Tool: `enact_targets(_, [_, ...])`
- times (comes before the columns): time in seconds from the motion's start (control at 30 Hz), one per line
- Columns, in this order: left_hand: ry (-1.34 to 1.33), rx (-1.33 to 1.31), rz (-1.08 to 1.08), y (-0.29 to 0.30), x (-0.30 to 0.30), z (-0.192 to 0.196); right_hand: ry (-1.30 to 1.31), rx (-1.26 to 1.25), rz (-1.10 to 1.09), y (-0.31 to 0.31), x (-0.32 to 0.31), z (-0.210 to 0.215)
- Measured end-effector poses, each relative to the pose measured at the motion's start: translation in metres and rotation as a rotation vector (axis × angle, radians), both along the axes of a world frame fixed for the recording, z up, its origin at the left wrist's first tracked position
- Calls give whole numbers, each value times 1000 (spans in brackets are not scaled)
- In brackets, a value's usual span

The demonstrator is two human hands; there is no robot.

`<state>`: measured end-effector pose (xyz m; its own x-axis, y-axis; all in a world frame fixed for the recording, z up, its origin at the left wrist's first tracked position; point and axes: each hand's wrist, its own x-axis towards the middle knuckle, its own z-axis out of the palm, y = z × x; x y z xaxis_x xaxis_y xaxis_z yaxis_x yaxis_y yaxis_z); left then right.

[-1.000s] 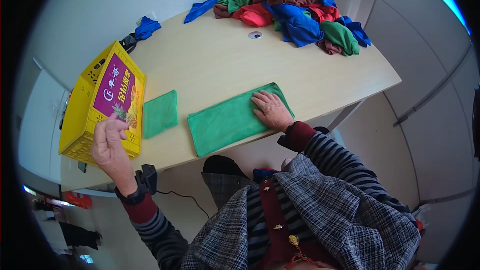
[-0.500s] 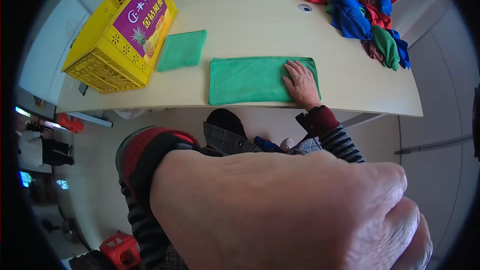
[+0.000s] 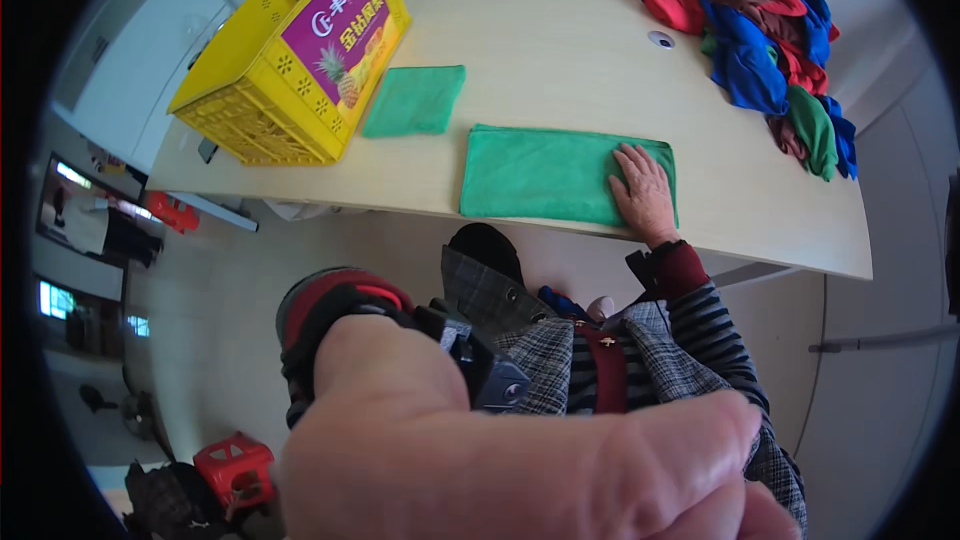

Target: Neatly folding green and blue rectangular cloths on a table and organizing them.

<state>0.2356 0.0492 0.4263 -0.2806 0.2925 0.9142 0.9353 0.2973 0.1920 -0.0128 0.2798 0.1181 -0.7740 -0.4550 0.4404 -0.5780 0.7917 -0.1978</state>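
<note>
Watching the pale wooden bench [image 3: 540,60], I see a crumpled multicoloured cloth heap [image 3: 745,60], cropped far right, apparently remaining; a yellow plastic crate [image 3: 275,105] left; a flat green rectangular cloth [image 3: 545,175] under the outspread right hand [image 3: 645,195], near; a smaller green square cloth [image 3: 415,100], seemingly finished. The cut-off left hand [image 3: 530,460] looms nearest; I cannot tell its grip.

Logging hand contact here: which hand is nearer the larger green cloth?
Right. The right hand rests on the larger green cloth, toward its right end; the left hand is up near the camera, away from it.
</note>
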Motion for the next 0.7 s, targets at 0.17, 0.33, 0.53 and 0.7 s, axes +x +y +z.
enact_targets(0.17, [135, 258, 2, -18, -19, -15, -7, 2, -27, -11, -5, -7])
enact_targets(0.33, [392, 405, -5, -11, -40, -27, 189, 103, -26, 46, -38, -53])
enact_targets(0.53, [259, 392, 184, -34, -44, -70, -24, 91, 31, 6, 7, -4])
enact_targets(0.7, [-347, 51, 427, -20, -142, -186, -11, 97, -14, 20, -12, -22])
